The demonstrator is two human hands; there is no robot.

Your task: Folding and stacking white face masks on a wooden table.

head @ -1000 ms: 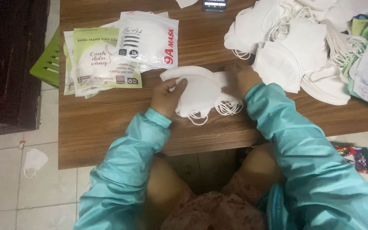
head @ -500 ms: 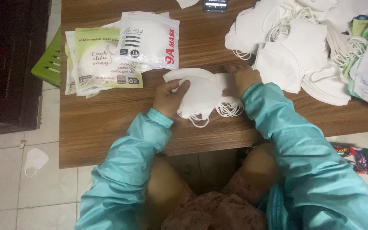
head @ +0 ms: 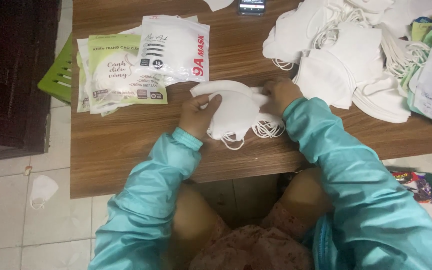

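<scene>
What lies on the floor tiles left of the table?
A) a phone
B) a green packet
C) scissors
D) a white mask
D: a single white mask lies on the tiles beside the table, apart from the masks under the hands.

Near the front edge of the wooden surface (head: 126,145), the left hand (head: 196,116) and right hand (head: 280,95) each close a grip on opposite sides of a stack of white masks (head: 236,107), ear loops dangling. Printed mask packets (head: 141,65) lie toward the left edge; a pile of loose masks (head: 346,60) fills the far right corner.
</scene>
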